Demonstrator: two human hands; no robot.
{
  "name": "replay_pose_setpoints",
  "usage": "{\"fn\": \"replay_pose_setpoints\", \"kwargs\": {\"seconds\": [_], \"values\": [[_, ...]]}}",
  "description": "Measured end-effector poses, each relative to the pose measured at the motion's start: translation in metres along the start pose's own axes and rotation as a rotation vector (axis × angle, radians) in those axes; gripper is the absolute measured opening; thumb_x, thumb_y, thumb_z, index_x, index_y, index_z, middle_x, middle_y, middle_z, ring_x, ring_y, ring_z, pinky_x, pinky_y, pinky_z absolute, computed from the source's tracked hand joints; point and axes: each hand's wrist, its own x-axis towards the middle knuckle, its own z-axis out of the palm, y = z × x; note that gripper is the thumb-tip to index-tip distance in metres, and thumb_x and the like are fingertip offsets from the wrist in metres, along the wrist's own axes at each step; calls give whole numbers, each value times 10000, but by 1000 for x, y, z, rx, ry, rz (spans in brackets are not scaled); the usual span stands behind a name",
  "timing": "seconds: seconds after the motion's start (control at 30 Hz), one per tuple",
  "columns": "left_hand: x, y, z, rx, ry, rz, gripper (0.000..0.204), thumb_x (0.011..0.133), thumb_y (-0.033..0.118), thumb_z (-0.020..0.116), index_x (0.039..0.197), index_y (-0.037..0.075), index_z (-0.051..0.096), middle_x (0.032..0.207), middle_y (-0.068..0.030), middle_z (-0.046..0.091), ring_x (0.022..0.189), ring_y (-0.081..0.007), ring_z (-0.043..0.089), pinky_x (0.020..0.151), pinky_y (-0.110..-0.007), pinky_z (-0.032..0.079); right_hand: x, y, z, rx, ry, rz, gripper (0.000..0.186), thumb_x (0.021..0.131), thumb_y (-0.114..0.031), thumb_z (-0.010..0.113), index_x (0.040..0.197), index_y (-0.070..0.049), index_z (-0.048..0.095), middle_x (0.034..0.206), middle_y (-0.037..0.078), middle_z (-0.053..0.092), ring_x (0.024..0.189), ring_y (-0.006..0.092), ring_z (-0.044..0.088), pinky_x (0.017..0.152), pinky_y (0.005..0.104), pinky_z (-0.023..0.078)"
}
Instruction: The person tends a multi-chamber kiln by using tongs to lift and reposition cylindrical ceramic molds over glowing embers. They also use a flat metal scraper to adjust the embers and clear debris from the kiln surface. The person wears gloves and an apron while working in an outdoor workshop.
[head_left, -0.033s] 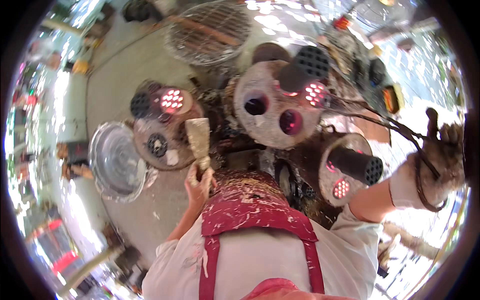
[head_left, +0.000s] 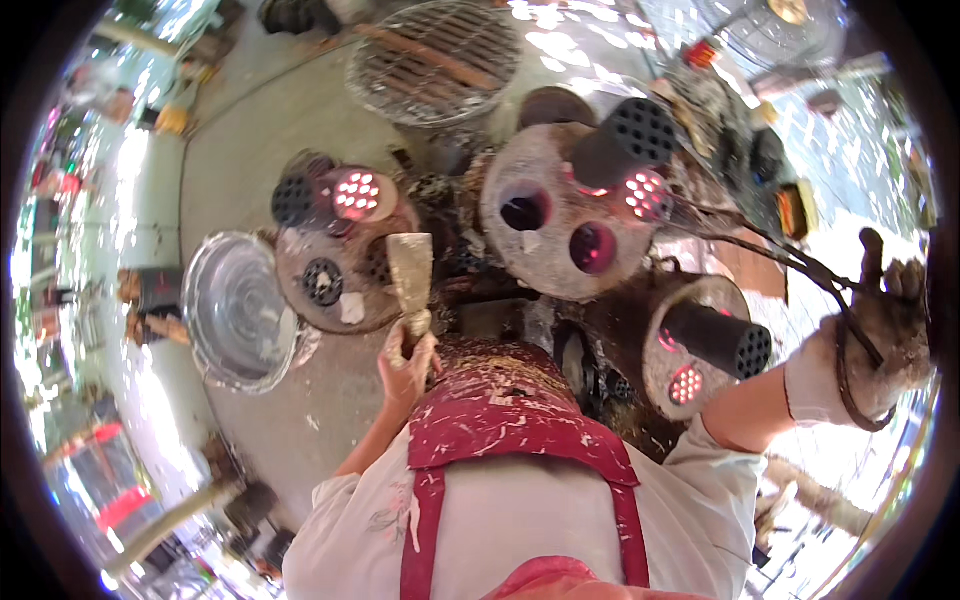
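Your right hand point(head_left: 895, 325): gloved, grasping long dark metal tongs point(head_left: 790, 258), axis running left and far | tips: by the right edge of the glowing red perforated round briquette point(head_left: 645, 195) (contact unclear) | your left hand point(head_left: 408, 368): farther off, gripping a pale flat wedge-shaped paddle point(head_left: 411, 270)

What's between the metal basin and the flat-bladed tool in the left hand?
In the head view, a round briquette stove lies between the basin and the tool.

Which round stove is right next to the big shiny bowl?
The left stove: its edge is beside the silver basin. The middle stove and right stove are farther away.
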Motion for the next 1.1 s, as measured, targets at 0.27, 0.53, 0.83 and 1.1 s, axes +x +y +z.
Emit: {"fn": "replay_pose_setpoints", "kwargs": {"seconds": [0.27, 0.53, 0.83, 1.1], "values": [[-4, 1, -2, 88, -14, -48, 197, 924, 34, 566, 1106, -40, 547, 801, -54, 584, 551, -110, 561, 484, -247, 445, 16, 48, 48, -600, 256, -47, 343, 948, -267, 515, 1084, 40, 584, 909, 134, 602, 828, 226, 600, 835, 391, 516], [7, 4, -5, -74, -60, -44, 207, 925, -11, 540, 1130, -44, 537, 853, -76, 576, 533, -128, 545, 458, -258, 444, -10, -37, 59, -62, 136, 61, 348, 901, -176, 485, 1127, 88, 483, 840, 91, 432, 763, 189, 458, 887, 458, 487], [17, 11, -5, -91, -122, -28, 211, 914, -24, 544, 1124, -42, 540, 842, -76, 579, 528, -128, 534, 441, -260, 443, -53, -18, 57, -41, 319, 179, 598, 846, -253, 666, 1301, 62, 440, 844, 18, 475, 745, 125, 458, 887, 420, 452], [16, 12, -11, -67, -67, -44, 221, 905, -32, 540, 1126, -48, 546, 848, -86, 583, 528, -134, 527, 443, -257, 450, -79, 60, 42, 9, 294, 184, 489, 827, -44, 633, 1280, 28, 461, 1040, 101, 567, 845, 173, 555, 803, 401, 517]]}}
